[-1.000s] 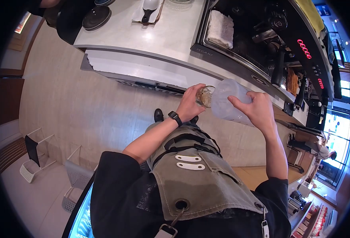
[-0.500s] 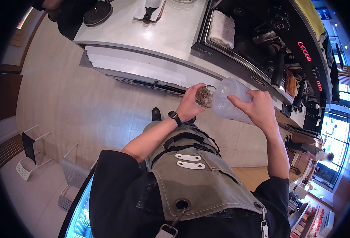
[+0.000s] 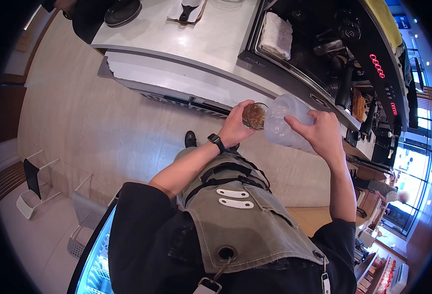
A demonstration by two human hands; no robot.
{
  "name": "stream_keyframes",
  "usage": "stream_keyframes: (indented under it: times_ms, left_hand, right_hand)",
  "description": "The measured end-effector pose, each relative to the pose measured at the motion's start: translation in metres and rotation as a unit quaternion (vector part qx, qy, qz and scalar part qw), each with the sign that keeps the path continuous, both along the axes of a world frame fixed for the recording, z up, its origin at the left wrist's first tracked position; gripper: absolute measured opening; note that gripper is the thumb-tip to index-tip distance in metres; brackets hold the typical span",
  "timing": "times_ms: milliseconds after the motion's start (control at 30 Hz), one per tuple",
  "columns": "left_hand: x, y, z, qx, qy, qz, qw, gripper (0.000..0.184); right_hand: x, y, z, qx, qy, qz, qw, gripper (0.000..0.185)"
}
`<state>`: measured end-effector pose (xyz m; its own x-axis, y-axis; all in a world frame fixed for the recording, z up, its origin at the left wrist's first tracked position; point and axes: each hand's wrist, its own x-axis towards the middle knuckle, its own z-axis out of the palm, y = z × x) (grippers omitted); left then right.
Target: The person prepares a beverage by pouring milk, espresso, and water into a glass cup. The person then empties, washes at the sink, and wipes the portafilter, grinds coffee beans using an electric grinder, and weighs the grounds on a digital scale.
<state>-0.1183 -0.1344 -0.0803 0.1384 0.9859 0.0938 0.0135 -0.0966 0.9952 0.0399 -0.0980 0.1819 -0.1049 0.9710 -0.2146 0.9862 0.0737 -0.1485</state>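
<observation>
My left hand (image 3: 236,123), with a dark watch at the wrist, is wrapped round a small clear glass (image 3: 255,116) with something brownish inside. My right hand (image 3: 318,133) grips a large translucent plastic container (image 3: 288,122), thumb on its near side. The container is tilted, and its left end is right beside the glass rim. Both are held in the air in front of the counter edge. Whether anything is passing between the two cannot be made out.
A coffee machine (image 3: 318,54) with a folded white cloth (image 3: 276,36) stands on the pale counter (image 3: 162,36). A black-handled scoop (image 3: 186,12) and dark plates (image 3: 123,12) lie further left. Chairs (image 3: 32,188) stand lower left. A person (image 3: 389,190) is far right.
The view has shifted slightly. The contents of the glass look browner and are seen more clearly. Both hands keep their hold, the glass and container still side by side.
</observation>
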Motion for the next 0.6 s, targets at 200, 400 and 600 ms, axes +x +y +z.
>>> stream_keyframes:
  times_ms: [200,400,600]
  left_hand:
    - [0.0004,0.0003,0.0002,-0.002,-0.005,0.001,1.000,0.086]
    - [-0.0006,0.0009,0.0034,-0.022,0.003,-0.005,1.000,0.087]
    - [-0.0008,0.0024,0.0032,-0.025,0.000,0.003,1.000,0.088]
  right_hand:
    - [0.0007,-0.0002,0.0017,0.009,0.016,0.005,1.000,0.066]
    - [-0.0005,-0.0011,0.0052,0.009,0.025,-0.004,1.000,0.065]
    - [0.0067,-0.0036,0.0023,0.004,0.070,-0.034,0.997,0.062]
